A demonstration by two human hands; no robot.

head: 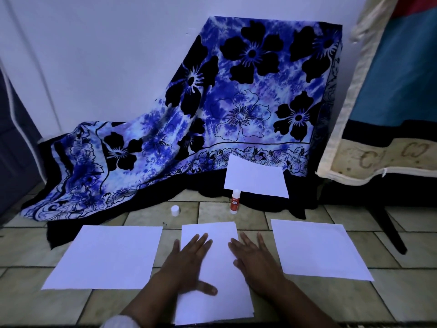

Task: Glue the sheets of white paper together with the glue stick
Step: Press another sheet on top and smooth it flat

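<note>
Several white paper sheets lie on the tiled floor. The middle sheet [220, 235] is under both hands. My left hand [189, 263] presses flat on its left part with fingers spread. My right hand [253, 259] lies flat across its right edge, fingers apart. A second sheet [106, 256] lies to the left and a third sheet [319, 249] to the right. A fourth sheet [256, 176] rests farther back on the cloth. The uncapped glue stick [235, 201] stands upright behind the middle sheet. Its white cap [175, 210] stands to the left of it.
A blue flowered cloth [236, 98] drapes over something against the white wall, spilling onto the floor. A mattress or cushion edge [369, 162] leans at the right, with a dark leg [387, 230] near the right sheet. Tiled floor [402, 297] surrounds the sheets.
</note>
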